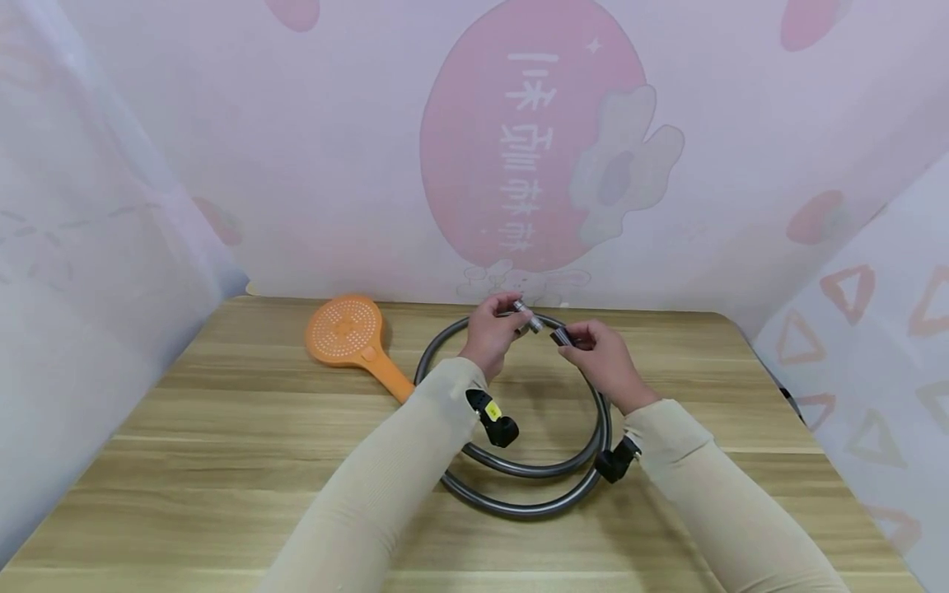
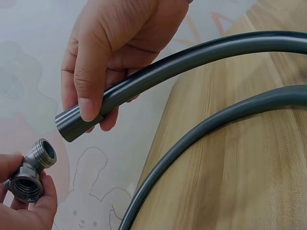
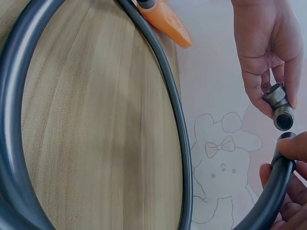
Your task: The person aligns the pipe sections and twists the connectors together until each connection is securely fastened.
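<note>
Head view: left hand (image 1: pixel 493 336) around metal fitting (image 1: pixel 529 318); right hand (image 1: pixel 604 360) around grey hose end (image 1: pixel 561 337); both pieces just apart.

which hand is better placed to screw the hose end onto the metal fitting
Likely the right hand: it pinches the end collar of the hose, facing the threaded outlet of the metal fitting, and could turn it. The left hand holds the fitting, so seems better for steadying.
</note>
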`<action>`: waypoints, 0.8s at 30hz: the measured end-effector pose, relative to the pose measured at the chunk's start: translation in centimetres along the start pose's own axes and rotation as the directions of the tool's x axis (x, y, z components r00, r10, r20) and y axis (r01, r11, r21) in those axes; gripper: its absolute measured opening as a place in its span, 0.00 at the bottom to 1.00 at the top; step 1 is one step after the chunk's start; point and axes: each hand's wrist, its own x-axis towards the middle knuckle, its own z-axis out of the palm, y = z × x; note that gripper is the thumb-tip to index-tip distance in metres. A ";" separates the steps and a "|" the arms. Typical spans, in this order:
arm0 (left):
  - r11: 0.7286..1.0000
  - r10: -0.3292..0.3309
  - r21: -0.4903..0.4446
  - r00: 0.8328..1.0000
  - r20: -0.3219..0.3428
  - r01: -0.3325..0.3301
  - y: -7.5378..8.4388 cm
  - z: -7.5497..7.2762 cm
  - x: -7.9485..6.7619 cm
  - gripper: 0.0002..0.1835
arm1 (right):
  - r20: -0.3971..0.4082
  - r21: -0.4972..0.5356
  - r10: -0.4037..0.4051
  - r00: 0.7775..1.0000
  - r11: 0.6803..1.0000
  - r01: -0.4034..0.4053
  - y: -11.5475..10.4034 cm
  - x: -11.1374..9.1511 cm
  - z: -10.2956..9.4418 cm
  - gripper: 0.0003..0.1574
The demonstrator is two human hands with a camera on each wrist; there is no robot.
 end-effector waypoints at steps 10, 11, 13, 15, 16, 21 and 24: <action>1.000 0.007 0.002 1.000 0.003 -0.007 0.2 0.3 -0.3 0.18 | 0.011 0.014 -0.014 1.000 1.000 0.014 -0.8 -0.2 0.1 0.21; 1.000 0.006 0.003 1.000 0.004 -0.006 0.2 0.4 -0.3 0.18 | 0.012 0.014 -0.014 1.000 1.000 0.014 -0.8 -0.2 0.1 0.21; 1.000 0.006 0.001 1.000 0.008 -0.006 0.2 0.5 -0.2 0.18 | 0.011 0.010 -0.018 1.000 1.000 0.018 -0.9 -0.2 0.1 0.21; 1.000 0.007 0.001 1.000 0.011 -0.007 0.1 0.6 -0.2 0.18 | 0.011 0.004 -0.019 1.000 1.000 0.019 -0.9 -0.2 0.1 0.21; 1.000 0.006 0.001 1.000 0.011 -0.006 0.1 0.6 -0.1 0.18 | 0.012 0.006 -0.022 1.000 1.000 0.022 -0.9 -0.2 0.1 0.21; 1.000 0.005 0.005 1.000 0.013 -0.005 0.0 0.7 0.0 0.18 | 0.012 0.010 -0.025 1.000 1.000 0.025 -1.0 -0.1 0.1 0.20; 1.000 0.006 0.013 1.000 0.016 -0.006 0.0 0.8 0.0 0.18 | 0.010 0.004 -0.027 1.000 1.000 0.027 -1.0 -0.1 0.1 0.20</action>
